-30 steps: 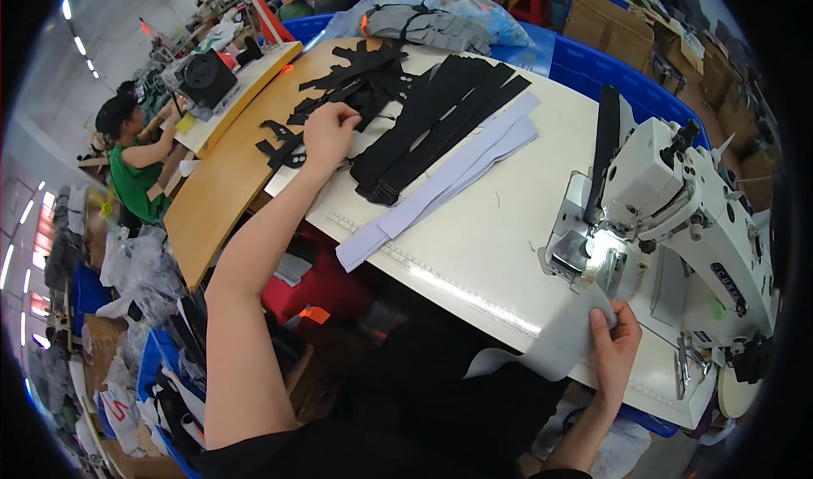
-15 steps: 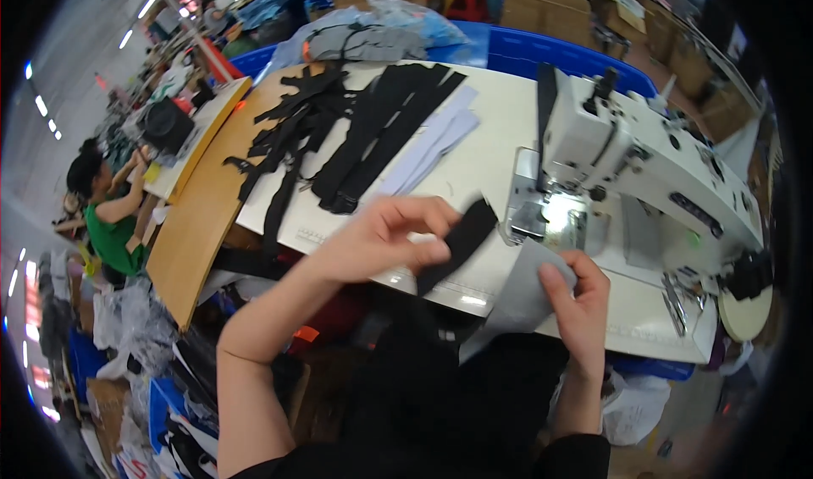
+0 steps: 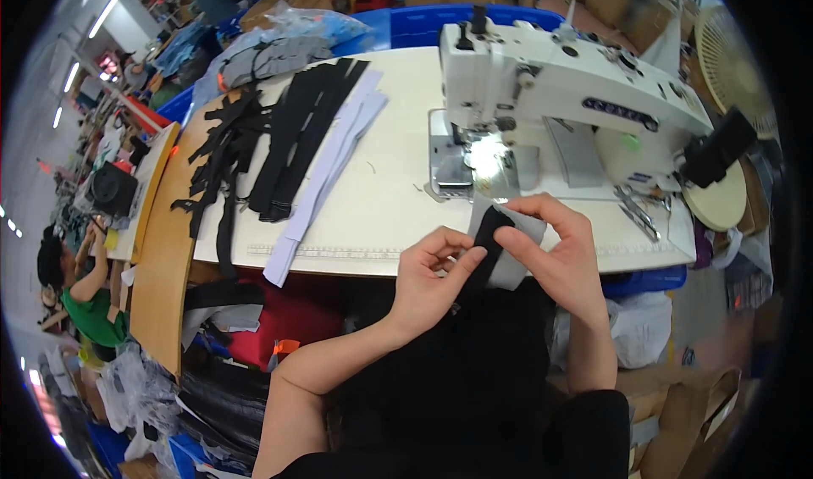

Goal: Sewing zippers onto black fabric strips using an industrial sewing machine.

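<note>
A short black fabric strip (image 3: pixel 486 263) lies over a grey fabric piece (image 3: pixel 511 269), both held up at the table's near edge. My left hand (image 3: pixel 430 280) pinches the strip's left side between thumb and fingers. With its thumb on the strip's upper end and its fingers behind the grey piece, my right hand (image 3: pixel 563 254) grips both layers together. Just beyond the hands is a white sewing machine (image 3: pixel 584 77), its lamp lighting the needle area. Exact edge alignment of the two layers is partly hidden by my fingers.
Left on the white table (image 3: pixel 394 153) lie black fabric strips (image 3: pixel 301 136), pale lavender strips (image 3: pixel 326 182) and tangled black pieces (image 3: pixel 224 144). Scissors (image 3: pixel 637 215) rest right of the machine. A person in green (image 3: pixel 91 314) works at the far left. Blue bins stand behind.
My left hand has carried the black strip right, onto the grey piece. My right hand now clasps both. The view has shifted to the right.
</note>
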A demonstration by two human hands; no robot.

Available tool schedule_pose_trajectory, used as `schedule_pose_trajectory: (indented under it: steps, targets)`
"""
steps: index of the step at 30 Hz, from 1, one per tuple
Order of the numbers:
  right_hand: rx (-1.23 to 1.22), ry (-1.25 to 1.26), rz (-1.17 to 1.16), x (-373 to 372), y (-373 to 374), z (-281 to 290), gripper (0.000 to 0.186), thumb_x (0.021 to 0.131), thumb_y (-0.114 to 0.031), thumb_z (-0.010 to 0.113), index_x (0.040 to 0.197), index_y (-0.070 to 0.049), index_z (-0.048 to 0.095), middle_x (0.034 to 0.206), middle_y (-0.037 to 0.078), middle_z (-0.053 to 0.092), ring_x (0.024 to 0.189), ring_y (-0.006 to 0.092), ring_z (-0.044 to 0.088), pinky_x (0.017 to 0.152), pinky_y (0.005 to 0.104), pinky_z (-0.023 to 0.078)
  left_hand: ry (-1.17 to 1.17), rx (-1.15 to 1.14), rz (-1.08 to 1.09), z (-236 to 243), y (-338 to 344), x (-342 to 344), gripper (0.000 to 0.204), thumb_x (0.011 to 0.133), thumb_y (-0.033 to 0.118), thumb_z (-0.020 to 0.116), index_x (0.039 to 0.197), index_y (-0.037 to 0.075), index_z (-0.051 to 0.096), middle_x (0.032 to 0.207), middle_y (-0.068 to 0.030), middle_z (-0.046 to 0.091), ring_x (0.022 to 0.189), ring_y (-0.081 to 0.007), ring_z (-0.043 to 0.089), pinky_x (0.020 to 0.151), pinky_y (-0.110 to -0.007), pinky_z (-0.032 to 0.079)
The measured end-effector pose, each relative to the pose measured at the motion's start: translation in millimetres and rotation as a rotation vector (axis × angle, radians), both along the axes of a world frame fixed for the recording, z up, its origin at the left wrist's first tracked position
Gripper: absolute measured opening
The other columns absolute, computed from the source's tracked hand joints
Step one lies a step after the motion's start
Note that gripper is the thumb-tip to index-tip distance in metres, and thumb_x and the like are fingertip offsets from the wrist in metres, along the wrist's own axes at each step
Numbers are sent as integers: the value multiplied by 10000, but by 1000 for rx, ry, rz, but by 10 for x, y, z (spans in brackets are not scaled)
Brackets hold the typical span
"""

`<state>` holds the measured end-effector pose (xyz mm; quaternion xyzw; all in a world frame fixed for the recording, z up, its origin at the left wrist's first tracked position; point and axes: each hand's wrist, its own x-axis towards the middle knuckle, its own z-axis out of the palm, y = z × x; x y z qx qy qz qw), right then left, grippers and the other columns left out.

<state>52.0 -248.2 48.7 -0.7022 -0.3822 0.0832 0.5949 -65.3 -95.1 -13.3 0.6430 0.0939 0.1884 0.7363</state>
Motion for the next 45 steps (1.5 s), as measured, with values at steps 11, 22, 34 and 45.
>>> schedule_pose_trajectory:
  steps: [11, 22, 34, 45]
  targets:
    - [-92, 104, -29, -20, -105, -84, 219, 894, -124, 798, 1013, 41, 717, 916, 84, 719, 867, 139, 646, 792, 284, 507, -79, -58, 21, -54, -74, 115, 200, 946, 81, 788, 1102, -24, 721, 960, -38, 751, 885, -81, 662, 832, -242, 528]
    - [-193, -35, -77, 82, -146, -91, 230, 853, -172, 838, 919, 9, 712, 850, 93, 708, 817, 187, 649, 739, 321, 494, -164, -226, 59, -218, -187, 242, 197, 975, 50, 749, 1151, -35, 763, 997, -25, 749, 857, -52, 632, 752, -210, 507]
    - [-157, -244, -147, 201, -158, 217, 112, 891, -114, 759, 927, -11, 731, 850, 99, 700, 824, 256, 639, 733, 363, 489, -37, -7, -130, -314, -138, 267, 308, 927, 3, 772, 1205, -32, 642, 954, -27, 717, 840, -45, 621, 749, -210, 505]
    - [-250, -226, -125, 195, -138, 101, 100, 909, -128, 741, 924, -32, 714, 812, 83, 678, 820, 263, 610, 778, 383, 457, 22, -394, -512, -346, 183, 405, 228, 1030, 64, 658, 1230, -46, 653, 1103, -49, 722, 983, -70, 670, 877, -209, 548]
